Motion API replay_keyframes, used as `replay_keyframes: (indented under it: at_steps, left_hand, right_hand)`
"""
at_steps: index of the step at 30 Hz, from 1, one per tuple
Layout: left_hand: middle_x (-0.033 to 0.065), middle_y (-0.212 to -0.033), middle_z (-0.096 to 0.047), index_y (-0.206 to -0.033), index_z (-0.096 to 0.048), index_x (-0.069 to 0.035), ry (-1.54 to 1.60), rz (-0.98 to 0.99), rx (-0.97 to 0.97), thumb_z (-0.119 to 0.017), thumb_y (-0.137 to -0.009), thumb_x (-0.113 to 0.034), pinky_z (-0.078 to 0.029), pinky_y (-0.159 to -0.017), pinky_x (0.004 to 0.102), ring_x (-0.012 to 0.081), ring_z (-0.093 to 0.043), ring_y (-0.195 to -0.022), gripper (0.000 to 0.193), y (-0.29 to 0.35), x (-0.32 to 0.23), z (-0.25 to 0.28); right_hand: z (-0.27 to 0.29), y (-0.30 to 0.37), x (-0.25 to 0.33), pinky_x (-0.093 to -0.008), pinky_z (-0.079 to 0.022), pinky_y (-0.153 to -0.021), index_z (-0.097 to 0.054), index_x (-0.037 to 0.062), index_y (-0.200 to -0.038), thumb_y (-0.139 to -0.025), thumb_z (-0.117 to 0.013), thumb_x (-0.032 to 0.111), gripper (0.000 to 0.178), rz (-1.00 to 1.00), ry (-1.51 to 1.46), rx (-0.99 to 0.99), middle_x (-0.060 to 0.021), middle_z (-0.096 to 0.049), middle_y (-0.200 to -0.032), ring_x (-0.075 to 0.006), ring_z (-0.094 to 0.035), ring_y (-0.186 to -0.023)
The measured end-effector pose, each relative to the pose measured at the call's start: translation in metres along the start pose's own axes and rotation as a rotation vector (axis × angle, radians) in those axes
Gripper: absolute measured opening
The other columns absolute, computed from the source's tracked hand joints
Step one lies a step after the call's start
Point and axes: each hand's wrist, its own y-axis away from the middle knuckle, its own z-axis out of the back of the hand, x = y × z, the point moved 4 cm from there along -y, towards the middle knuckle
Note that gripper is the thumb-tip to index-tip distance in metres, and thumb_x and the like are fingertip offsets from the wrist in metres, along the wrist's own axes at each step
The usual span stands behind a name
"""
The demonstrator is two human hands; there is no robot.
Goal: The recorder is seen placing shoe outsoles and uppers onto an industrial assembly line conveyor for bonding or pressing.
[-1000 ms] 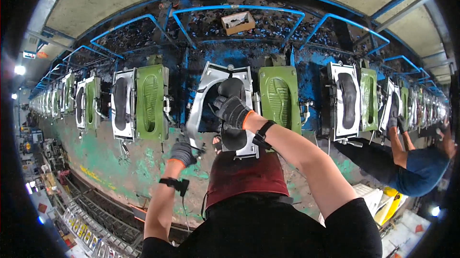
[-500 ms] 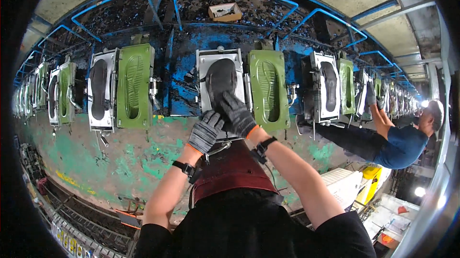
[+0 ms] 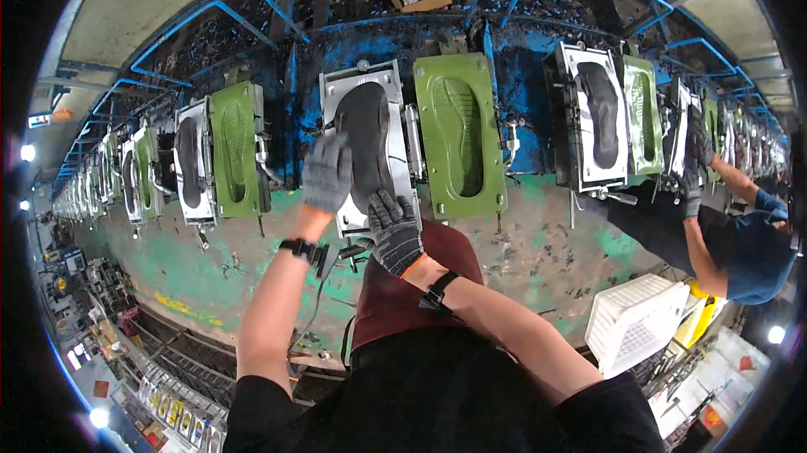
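Observation:
Before me lies an opened shoe-sole mould. Its silver half carries a black foot-shaped piece, and its green half, with a ribbed sole-shaped hollow, stands to the right. My left hand, in a grey knit glove, is over the silver half's left edge beside the black piece, slightly blurred, fingers extended. Flat across the heel end is my gloved right hand, its fingers stretched out on the black piece and the plate. Neither hand grips anything. My right hand hides part of the heel.
Similar opened moulds line both sides, including a silver half with a black piece at right and a green half at left. A co-worker in a blue shirt works at right. A white crate stands below; blue rails and a cardboard box lie beyond.
My left hand has left the heel area and moved up the mould's left side. My right hand has slid down to the heel end. The view has shifted, and the co-worker appears farther right.

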Motion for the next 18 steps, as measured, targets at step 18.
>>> replay_keyframes:
  at_steps: [18]
  left_hand:
    - [0.028, -0.162, -0.029, -0.158, -0.032, 0.002, -0.119, -0.141, 0.327, -0.059, -0.085, -0.07, -0.011, -0.119, 0.0728, 0.0586, -0.023, -0.146, 0.105, -0.064, -0.014, -0.051]
  right_hand:
    - [0.018, -0.041, 0.04, -0.0781, -0.013, -0.115, -0.032, 0.0004, -0.158, -0.077, -0.067, 0.069, 0.112, -0.391, 0.25, 0.324, -0.0331, -0.023, -0.163, -0.0546, -0.02, -0.151]
